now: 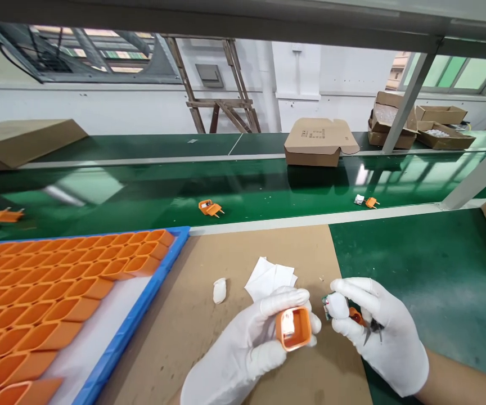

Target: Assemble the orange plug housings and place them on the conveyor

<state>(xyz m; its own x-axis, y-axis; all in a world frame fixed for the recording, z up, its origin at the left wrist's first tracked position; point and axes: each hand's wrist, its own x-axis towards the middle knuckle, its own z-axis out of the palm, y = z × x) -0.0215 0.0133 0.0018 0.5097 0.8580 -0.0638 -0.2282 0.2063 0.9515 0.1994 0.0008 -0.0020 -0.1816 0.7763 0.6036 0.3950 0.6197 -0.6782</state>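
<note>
Both my hands wear white gloves. My left hand (251, 337) is wrapped round a small orange plastic housing (303, 329), its open end facing me, with something white inside. Off to its right, my right hand (382, 332) pinches a small circuit board (326, 308) with a round white piece (338, 306) on it. An orange part and a dark pointed tool, perhaps tweezers, show under those fingers, partly hidden. The housing and the board are apart. Beyond my left hand lie white paper sheets (268, 278) and a small white wad (220, 291) on a cardboard sheet (306, 247).
A blue-rimmed tray (142, 306) of orange housings (66, 292) stands at the left. On the green conveyor belt (162, 194) behind lie an orange plug part (211, 208) and other small pieces. A cardboard box (321, 138) sits on the ledge. A slanted metal post (479, 169) rises at the right.
</note>
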